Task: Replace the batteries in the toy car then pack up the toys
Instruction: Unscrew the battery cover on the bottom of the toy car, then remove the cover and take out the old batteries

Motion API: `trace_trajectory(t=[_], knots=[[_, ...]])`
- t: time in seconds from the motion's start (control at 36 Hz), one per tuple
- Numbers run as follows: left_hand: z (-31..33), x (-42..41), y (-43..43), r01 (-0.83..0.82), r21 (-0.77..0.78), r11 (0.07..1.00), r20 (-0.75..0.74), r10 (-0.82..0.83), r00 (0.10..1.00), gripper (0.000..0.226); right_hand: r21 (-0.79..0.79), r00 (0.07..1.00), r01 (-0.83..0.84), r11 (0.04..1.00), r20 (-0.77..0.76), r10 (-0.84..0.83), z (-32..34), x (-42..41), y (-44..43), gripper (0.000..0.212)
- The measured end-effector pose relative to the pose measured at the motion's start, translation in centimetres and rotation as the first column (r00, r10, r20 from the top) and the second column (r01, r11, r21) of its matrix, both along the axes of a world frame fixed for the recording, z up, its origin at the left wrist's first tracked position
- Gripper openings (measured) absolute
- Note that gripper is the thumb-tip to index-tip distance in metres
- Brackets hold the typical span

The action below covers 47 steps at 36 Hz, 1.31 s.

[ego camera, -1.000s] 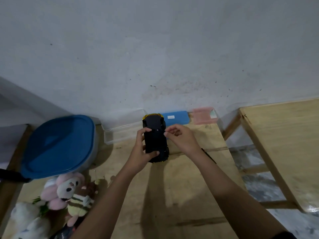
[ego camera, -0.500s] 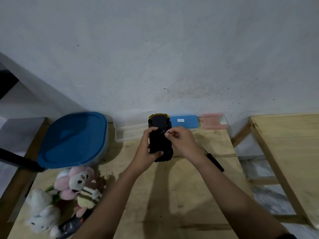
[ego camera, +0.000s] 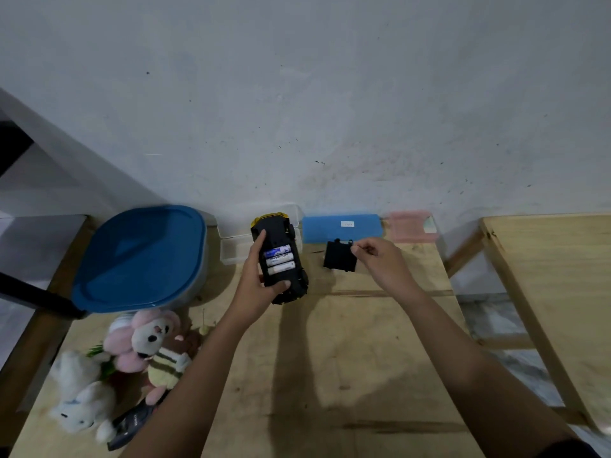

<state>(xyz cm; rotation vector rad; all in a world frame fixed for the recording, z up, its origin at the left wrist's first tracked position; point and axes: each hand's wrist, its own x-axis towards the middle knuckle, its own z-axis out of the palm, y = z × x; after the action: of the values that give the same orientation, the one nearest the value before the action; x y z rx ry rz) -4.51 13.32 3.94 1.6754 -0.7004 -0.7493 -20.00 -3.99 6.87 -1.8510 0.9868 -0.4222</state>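
- Left hand [ego camera: 261, 285] has a closed grip around the toy car [ego camera: 279, 256], held belly-up above the worktop [ego camera: 330, 375] so its three batteries [ego camera: 279, 259] face the person.
- Right hand [ego camera: 380, 262] pinches the black battery cover [ego camera: 340, 256] by one corner, lifted clear just beside the car, likely to leave the bay open.
- Bare wood lies below both hands; plush toys [ego camera: 139, 345] and a blue-lidded tub [ego camera: 139, 259] crowd the left, and the worktop edge runs close on the right.
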Motion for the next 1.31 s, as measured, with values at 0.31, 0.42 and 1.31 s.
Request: trace_trajectory(t=[0.31, 0.42, 1.31], knots=[[-0.9, 1.2, 1.7, -0.097, -0.003, 0.995, -0.053, 0.097, 0.994, 0.095, 0.106, 0.949, -0.018, 0.994, -0.312, 0.051, -8.0, -3.2, 0.5, 0.031], [-1.2, 1.3, 1.9, -0.095, -0.003, 0.995, -0.053, 0.095, 0.994, 0.095, 0.057, 0.926, -0.068, 0.996, -0.368, 0.084, -9.1, -3.2, 1.0, 0.024], [0.6, -1.3, -1.7, 0.095, 0.054, 0.994, 0.155, -0.102, 0.983, 0.096, -0.076, 0.985, -0.049, 0.996, 0.162, 0.061, -1.2, 1.1, 3.1, 0.019]])
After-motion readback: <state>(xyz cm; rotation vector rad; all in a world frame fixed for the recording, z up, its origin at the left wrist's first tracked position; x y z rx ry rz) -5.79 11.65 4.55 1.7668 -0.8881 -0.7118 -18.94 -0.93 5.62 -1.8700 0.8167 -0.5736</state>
